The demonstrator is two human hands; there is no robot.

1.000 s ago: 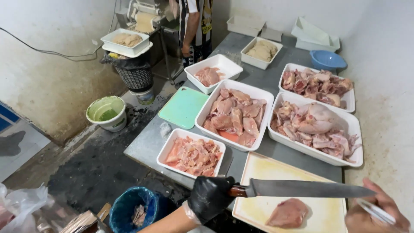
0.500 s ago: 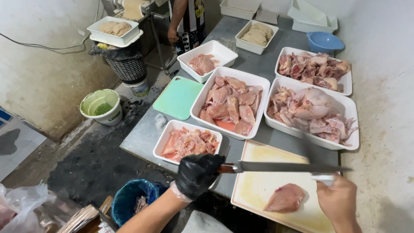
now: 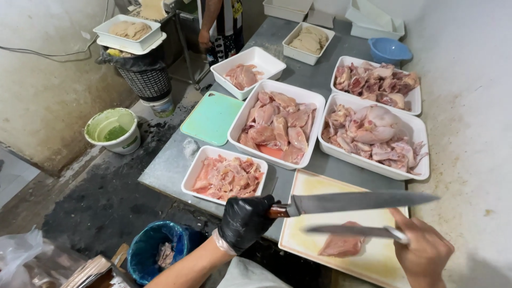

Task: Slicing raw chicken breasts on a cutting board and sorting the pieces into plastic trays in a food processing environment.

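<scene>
My left hand (image 3: 245,221), in a black glove, grips the wooden handle of a long knife (image 3: 362,201), held level with its blade pointing right. My right hand (image 3: 424,253), bare, holds a thin sharpening steel (image 3: 346,231) just below the blade, pointing left and blurred by motion. Both are above a cream cutting board (image 3: 320,186) at the table's near edge. A raw chicken piece (image 3: 341,246) lies on the board under the steel.
White trays of raw chicken (image 3: 277,125) (image 3: 373,133) (image 3: 226,176) cover the grey table, with a green board (image 3: 210,117) and a blue bowl (image 3: 389,49). A blue bin (image 3: 154,250), white bucket (image 3: 112,130) and black basket (image 3: 144,80) stand on the floor. Another person (image 3: 218,26) stands at the far end.
My right hand has come in from the right edge and brought the steel under the blade. The knife stays level in my left hand. The view has tilted slightly.
</scene>
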